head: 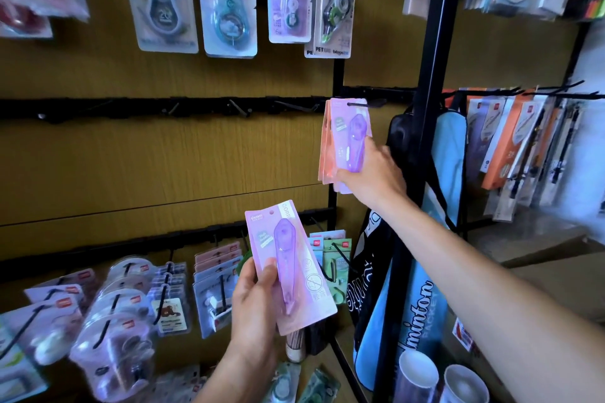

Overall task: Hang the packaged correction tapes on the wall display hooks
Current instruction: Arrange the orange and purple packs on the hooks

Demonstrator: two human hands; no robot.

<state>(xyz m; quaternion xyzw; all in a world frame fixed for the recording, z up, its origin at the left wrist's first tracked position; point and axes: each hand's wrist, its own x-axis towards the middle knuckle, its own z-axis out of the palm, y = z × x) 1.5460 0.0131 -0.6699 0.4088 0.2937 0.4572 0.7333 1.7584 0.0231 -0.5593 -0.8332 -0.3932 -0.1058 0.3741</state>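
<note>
My left hand (pixel 253 298) grips a pink card pack with a purple correction tape (pixel 288 267), held upright in front of the lower rail. My right hand (pixel 373 173) reaches up and holds the lower part of another pink pack with a purple tape (pixel 352 137). That pack's top hole sits on a black hook (pixel 366 104) at the right end of the middle rail, and a couple of peach-coloured packs (pixel 324 147) hang behind it.
Several bare black hooks (pixel 239 108) line the middle rail on the wooden wall. More tape packs hang on the top row (pixel 229 0) and the bottom row (pixel 131 298). A black upright post (pixel 429 75) and blue badminton bags (pixel 448 147) stand to the right.
</note>
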